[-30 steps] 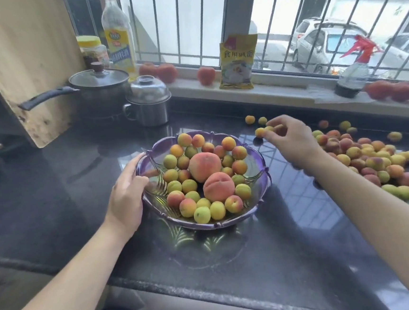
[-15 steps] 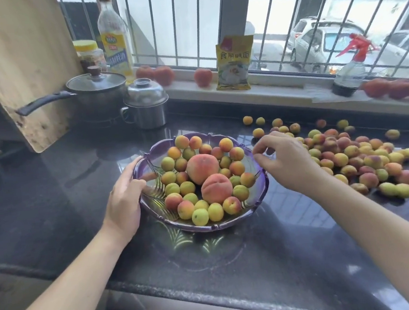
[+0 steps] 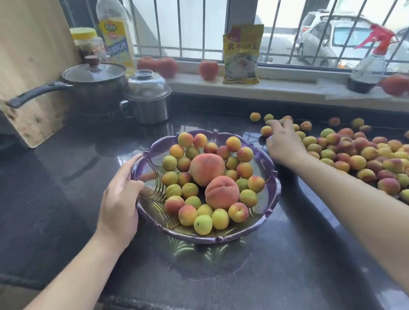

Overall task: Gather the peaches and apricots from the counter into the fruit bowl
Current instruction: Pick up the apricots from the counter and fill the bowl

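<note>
A home kitchen: lidded pot [image 3: 94,84], oil bottle [image 3: 114,31], dark stone counter [image 3: 53,192].

The left hand [image 3: 118,204] comes in from seven o'clock on a bare forearm, palm curved, fingers wrapped over the nine o'clock rim of the purple glass fruit bowl [image 3: 274,188]. The right hand [image 3: 282,143] reaches from four o'clock toward one o'clock, knuckles up, fingertips [image 3: 273,124] bent downward; whether its grip holds anything cannot be told.
</note>
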{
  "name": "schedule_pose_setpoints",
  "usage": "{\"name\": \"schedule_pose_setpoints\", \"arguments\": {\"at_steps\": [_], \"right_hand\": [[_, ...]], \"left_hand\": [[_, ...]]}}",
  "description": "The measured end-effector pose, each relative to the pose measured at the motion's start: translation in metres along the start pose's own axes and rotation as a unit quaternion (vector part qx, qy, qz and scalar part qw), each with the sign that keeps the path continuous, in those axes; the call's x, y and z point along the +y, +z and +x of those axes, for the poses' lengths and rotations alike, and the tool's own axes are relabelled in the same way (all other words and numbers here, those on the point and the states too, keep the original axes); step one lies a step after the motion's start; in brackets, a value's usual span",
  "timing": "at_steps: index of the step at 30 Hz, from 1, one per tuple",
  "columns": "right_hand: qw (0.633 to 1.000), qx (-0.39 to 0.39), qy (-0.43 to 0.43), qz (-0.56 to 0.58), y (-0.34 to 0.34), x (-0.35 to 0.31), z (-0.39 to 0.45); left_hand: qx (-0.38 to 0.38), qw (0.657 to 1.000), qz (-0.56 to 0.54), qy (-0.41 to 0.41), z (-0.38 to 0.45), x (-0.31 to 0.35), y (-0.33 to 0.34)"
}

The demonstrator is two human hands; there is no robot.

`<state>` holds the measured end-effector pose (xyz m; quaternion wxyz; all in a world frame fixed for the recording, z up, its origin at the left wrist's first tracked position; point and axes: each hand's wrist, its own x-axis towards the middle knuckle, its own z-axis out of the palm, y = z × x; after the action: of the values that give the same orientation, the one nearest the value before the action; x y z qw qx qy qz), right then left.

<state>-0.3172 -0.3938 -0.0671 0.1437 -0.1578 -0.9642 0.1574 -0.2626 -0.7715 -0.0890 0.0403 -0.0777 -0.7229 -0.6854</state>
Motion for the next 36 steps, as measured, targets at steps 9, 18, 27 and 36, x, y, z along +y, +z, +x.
{"name": "schedule_pose_setpoints", "arguments": {"at_steps": [9, 18, 27, 36], "right_hand": [[0.992, 0.019, 0.002, -0.121, 0.020, -0.015, 0.021], [0.944, -0.037, 0.040, 0.326, -0.053, -0.019, -0.069], [0.969, -0.067, -0.128, 0.201, -0.077, -0.038, -0.148], [0.973, -0.087, -0.195, 0.086, -0.089, -0.043, -0.147]], "left_hand": [[-0.001, 1.000, 0.013, -0.005, 0.001, -0.003, -0.002], [0.002, 1.000, 0.012, -0.002, -0.002, 0.003, -0.001], [0.010, 1.000, 0.015, -0.007, -0.004, 0.009, -0.001], [0.009, 1.000, 0.016, -0.004, -0.003, 0.006, -0.001]]}}
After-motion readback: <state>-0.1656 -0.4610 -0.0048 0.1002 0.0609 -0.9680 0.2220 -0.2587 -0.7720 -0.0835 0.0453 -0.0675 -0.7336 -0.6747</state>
